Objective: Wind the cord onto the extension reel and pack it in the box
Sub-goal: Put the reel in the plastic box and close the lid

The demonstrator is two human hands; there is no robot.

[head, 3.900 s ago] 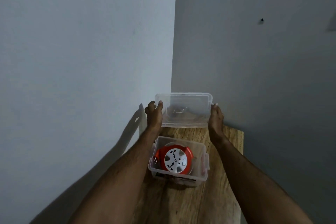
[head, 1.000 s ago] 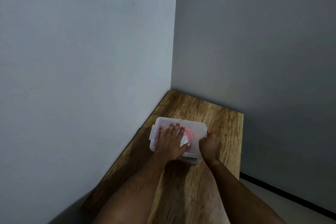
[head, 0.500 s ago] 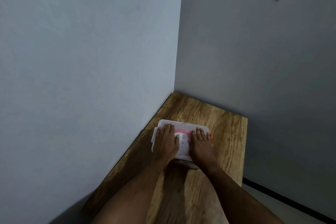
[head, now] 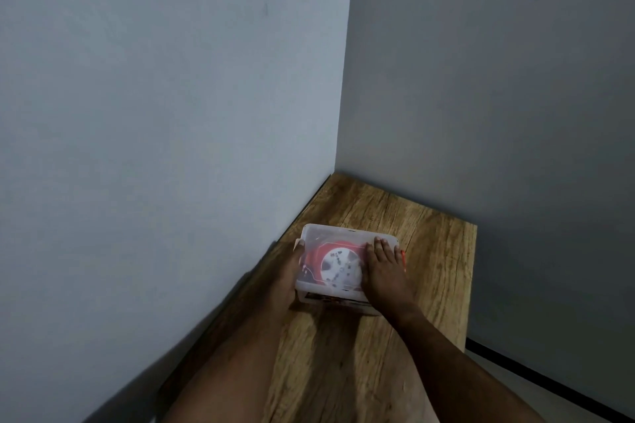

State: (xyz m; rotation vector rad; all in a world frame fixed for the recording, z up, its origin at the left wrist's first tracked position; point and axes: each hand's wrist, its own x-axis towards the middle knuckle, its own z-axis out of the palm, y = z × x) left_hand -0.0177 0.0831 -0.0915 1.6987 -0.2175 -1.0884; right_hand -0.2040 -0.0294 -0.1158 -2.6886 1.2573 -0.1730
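Note:
A clear plastic box [head: 323, 297] stands on the wooden table [head: 343, 364] with its clear lid [head: 338, 233] on top. Through the lid shows the red extension reel [head: 338, 268] with its white socket face. My left hand [head: 287, 280] grips the box's left side at the lid's edge, thumb on the rim. Flat on the right part of the lid lies my right hand [head: 383, 271], fingers together. The cord is not visible outside the box.
The table sits in a corner: a pale wall [head: 171, 148] along its left edge and a grey wall [head: 498, 113] behind. The table's right edge [head: 470, 285] drops to the floor [head: 549, 398]. Bare wood lies in front of and behind the box.
The lid, held up earlier, now sits on the box. Since half a second ago my left hand has slid from the lid's top to the box's left side; my right hand has shifted rightward.

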